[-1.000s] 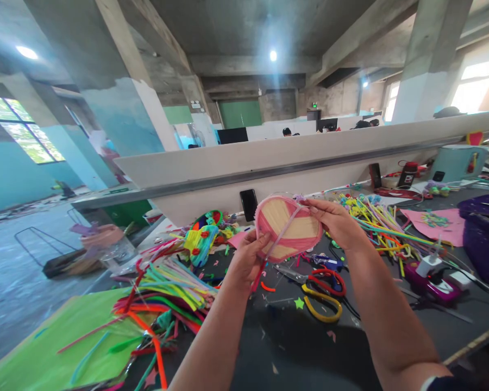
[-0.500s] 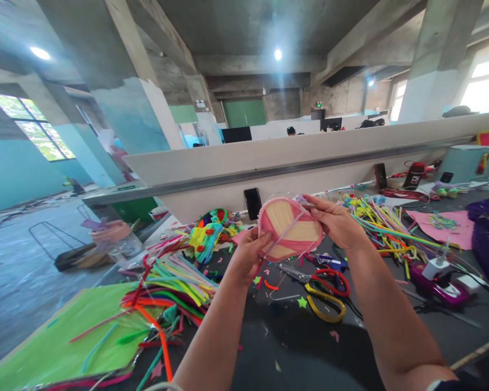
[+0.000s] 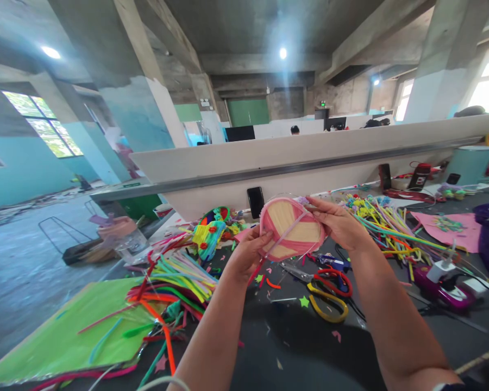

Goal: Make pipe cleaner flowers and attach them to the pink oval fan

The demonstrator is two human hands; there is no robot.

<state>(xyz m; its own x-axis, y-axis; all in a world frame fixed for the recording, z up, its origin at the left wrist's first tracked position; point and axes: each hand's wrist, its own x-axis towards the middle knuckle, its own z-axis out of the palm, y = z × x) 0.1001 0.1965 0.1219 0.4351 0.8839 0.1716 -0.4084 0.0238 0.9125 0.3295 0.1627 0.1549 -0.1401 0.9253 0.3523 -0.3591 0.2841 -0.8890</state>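
Note:
Between my two hands, above the dark table, is a round pink and cream craft piece (image 3: 287, 231) with a pale lilac strip running diagonally across its face. My left hand (image 3: 248, 252) grips its lower left edge, thumb on the front and fingers behind. At the upper right rim, my right hand (image 3: 334, 220) pinches the edge near a small lilac tuft; its fingertips are partly hidden. Below the piece lie scissors (image 3: 330, 312) with a yellow and a red handle loop, their blades pointing left. A green star (image 3: 304, 301) rests beside them.
Bundles of coloured pipe cleaners lie left (image 3: 187, 277) and right (image 3: 391, 228). A green sheet pack (image 3: 73, 331) covers the table's left front. A phone (image 3: 255, 202) leans on the white partition (image 3: 212, 201). A purple power strip (image 3: 444, 288) with cables sits at right, near a pink sheet (image 3: 452, 231).
The view has shifted slightly, so the surroundings appear a little further right. Both hands keep their hold on the round piece, with hardly any movement.

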